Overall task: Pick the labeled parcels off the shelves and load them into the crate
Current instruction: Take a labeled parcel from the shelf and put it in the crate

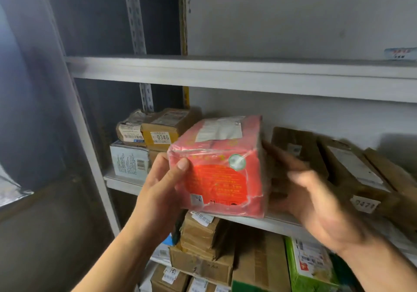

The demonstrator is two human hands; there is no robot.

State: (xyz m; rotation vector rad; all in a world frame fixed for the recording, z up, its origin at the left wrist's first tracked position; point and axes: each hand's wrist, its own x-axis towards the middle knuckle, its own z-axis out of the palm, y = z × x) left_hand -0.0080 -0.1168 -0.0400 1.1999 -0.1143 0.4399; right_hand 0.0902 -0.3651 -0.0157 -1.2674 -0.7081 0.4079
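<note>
A red parcel (220, 165) wrapped in clear film, with a white shipping label on its top, is held in front of the middle shelf (121, 182). My left hand (162, 188) grips its left side, thumb on the front face and fingers behind. My right hand (316, 192) is blurred just right of the parcel, fingers stretched toward its right side; I cannot tell whether they touch it. No crate is in view.
Brown cardboard parcels stand on the middle shelf: one tagged 0346 (161, 137) at left, one tagged 0471 (363, 203) at right. A white box (129, 159) sits under the left ones. More boxes and a green carton (309, 267) fill the shelf below. The upper shelf (225, 73) looks bare.
</note>
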